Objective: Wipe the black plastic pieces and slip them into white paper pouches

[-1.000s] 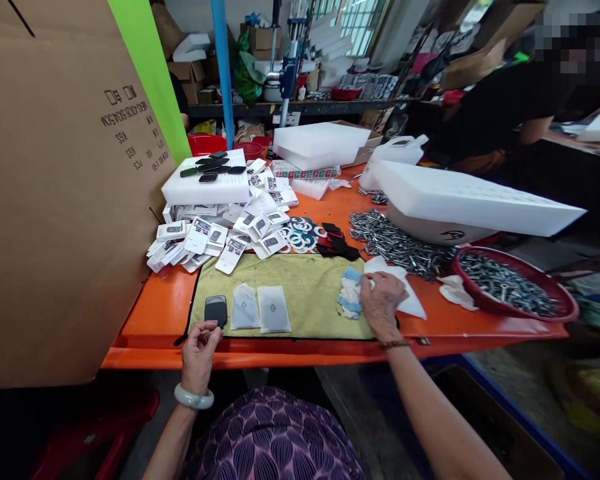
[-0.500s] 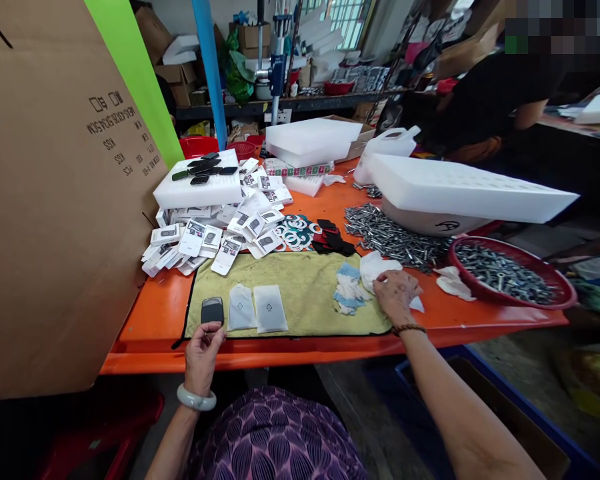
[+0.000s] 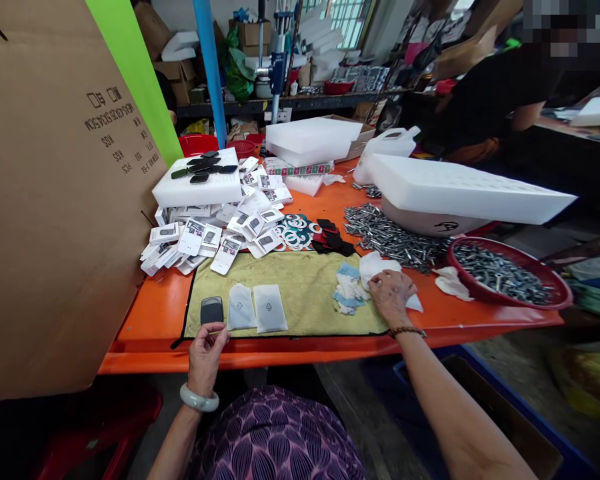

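Observation:
A dark rounded-square device (image 3: 211,311) lies at the left of a yellow cloth mat (image 3: 305,287). Just below its lower edge is my left hand (image 3: 206,353), thumb and fingertips pinched together; whatever may be between them is too small to make out. Beside the device lie two frosted sleeves, one narrower sleeve (image 3: 241,308) and one wider sleeve (image 3: 270,309), each with a dark flat item inside. At the mat's right end my right hand (image 3: 392,297) has its fingers curled onto a crumpled white tissue (image 3: 376,265). A blue-and-white rag (image 3: 349,289) is close to its fingertips.
Behind the mat are piled white packets (image 3: 210,239), ring-shaped pieces (image 3: 294,233) and black pieces (image 3: 333,240). Metal parts (image 3: 395,237) and a red basket (image 3: 565,293) are at right. A large carton (image 3: 55,233) stands left. Another person (image 3: 500,100) is at upper right.
My left hand has shifted slightly right and down from the device's lower edge. My right hand has moved a little left over the tissue.

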{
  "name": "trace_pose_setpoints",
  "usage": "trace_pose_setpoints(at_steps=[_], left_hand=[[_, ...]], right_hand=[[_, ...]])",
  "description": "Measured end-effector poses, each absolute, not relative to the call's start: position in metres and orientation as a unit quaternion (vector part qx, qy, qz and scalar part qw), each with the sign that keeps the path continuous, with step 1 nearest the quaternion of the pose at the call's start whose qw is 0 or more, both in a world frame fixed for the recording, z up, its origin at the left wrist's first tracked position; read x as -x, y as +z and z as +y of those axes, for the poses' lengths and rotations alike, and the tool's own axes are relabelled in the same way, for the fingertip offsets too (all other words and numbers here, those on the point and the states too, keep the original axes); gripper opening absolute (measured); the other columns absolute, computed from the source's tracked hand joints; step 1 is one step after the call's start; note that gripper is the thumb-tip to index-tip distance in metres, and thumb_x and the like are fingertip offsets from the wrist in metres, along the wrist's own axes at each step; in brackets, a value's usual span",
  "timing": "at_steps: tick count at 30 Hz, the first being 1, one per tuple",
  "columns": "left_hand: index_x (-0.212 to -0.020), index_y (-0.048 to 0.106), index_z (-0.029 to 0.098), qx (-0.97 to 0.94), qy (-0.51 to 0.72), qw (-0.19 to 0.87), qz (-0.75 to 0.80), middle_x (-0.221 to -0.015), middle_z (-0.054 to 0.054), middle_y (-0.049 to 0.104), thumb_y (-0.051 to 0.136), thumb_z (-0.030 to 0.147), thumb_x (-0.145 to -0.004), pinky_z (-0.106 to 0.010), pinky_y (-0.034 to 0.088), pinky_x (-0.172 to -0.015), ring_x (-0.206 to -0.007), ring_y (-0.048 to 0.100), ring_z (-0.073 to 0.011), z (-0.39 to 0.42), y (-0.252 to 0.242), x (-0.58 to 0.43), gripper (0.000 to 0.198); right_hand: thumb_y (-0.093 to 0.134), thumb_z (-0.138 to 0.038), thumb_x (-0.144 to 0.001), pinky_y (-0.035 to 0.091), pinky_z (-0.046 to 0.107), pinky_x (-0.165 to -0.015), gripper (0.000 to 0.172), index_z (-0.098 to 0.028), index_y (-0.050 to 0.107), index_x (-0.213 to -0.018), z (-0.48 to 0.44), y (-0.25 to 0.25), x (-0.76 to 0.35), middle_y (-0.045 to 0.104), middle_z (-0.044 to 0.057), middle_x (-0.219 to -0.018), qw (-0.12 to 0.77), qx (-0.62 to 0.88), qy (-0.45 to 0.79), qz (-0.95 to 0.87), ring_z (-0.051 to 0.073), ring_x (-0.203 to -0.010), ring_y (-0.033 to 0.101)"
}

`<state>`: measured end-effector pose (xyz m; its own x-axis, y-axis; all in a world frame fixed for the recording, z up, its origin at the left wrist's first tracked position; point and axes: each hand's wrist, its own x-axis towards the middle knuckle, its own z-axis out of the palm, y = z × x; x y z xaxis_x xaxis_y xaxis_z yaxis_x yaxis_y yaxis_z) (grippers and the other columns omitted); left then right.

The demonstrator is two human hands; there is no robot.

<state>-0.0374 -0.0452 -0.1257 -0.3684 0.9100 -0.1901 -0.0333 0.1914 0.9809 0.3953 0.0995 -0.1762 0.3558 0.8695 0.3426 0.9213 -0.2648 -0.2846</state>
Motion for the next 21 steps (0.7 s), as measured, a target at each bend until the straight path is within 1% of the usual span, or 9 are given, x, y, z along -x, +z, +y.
trace_pose_setpoints(at_steps=[3,6,8,10,13,16,21], left_hand=[[-0.086,0.063,0.016,-0.346,0.528,0.441,0.638,-0.077,-0.003,0.067,0.074,0.053,-0.066,-0.029,0.050,-0.071,-0.073,0.063,-0.0166,-0.046,-0.124,0.038,0.044],[-0.086,0.064,0.016,-0.347,0.519,0.442,0.644,-0.074,-0.003,0.067,0.073,0.053,-0.066,-0.029,0.050,-0.071,-0.073,0.063,-0.0174,-0.046,-0.122,0.036,0.044],[-0.086,0.064,0.016,-0.348,0.513,0.448,0.644,-0.073,-0.003,0.067,0.073,0.053,-0.066,-0.029,0.050,-0.071,-0.072,0.063,-0.0174,-0.045,-0.120,0.032,0.043],[-0.085,0.064,0.016,-0.352,0.510,0.460,0.635,-0.072,-0.003,0.067,0.073,0.053,-0.066,-0.029,0.050,-0.070,-0.071,0.063,-0.0171,-0.043,-0.117,0.025,0.043],[-0.084,0.063,0.017,-0.365,0.501,0.484,0.618,-0.071,-0.002,0.067,0.073,0.053,-0.066,-0.029,0.050,-0.068,-0.069,0.063,-0.0167,-0.042,-0.112,0.017,0.042],[-0.085,0.064,0.016,-0.381,0.489,0.493,0.611,-0.070,-0.002,0.067,0.072,0.052,-0.068,-0.028,0.049,-0.067,-0.068,0.062,-0.0162,-0.043,-0.110,0.016,0.041],[-0.085,0.063,0.016,-0.375,0.491,0.486,0.618,-0.067,-0.001,0.066,0.072,0.052,-0.068,-0.027,0.049,-0.066,-0.066,0.060,-0.0152,-0.045,-0.114,0.021,0.041]], right_hand=[[0.047,-0.022,-0.075,0.031,0.052,-0.090,0.018,-0.015,0.061,-0.068,0.100,-0.175,-0.393,0.062,0.018,-0.107,0.239,0.789,-0.059,-0.563,0.033,-0.109,0.045],[0.047,-0.024,-0.077,0.031,0.051,-0.093,0.016,-0.016,0.058,-0.069,0.091,-0.167,-0.375,0.061,0.018,-0.111,0.303,0.772,-0.079,-0.553,0.033,-0.111,0.045],[0.047,-0.027,-0.079,0.032,0.048,-0.095,0.016,-0.018,0.057,-0.072,0.081,-0.158,-0.353,0.060,0.018,-0.112,0.346,0.740,-0.092,-0.570,0.031,-0.112,0.046],[0.048,-0.029,-0.083,0.032,0.045,-0.097,0.016,-0.019,0.058,-0.077,0.073,-0.148,-0.331,0.060,0.017,-0.113,0.364,0.702,-0.097,-0.604,0.029,-0.114,0.047],[0.049,-0.029,-0.084,0.030,0.047,-0.098,0.017,-0.019,0.061,-0.080,0.070,-0.139,-0.321,0.060,0.015,-0.114,0.355,0.702,-0.112,-0.607,0.030,-0.116,0.046],[0.047,-0.028,-0.083,0.030,0.052,-0.093,0.021,-0.019,0.065,-0.078,0.081,-0.145,-0.347,0.061,0.016,-0.111,0.330,0.760,-0.127,-0.545,0.034,-0.113,0.044],[0.052,-0.029,-0.074,0.030,0.052,-0.086,0.021,-0.015,0.067,-0.072,0.098,-0.169,-0.395,0.061,0.019,-0.109,0.228,0.797,-0.069,-0.555,0.037,-0.110,0.041]])
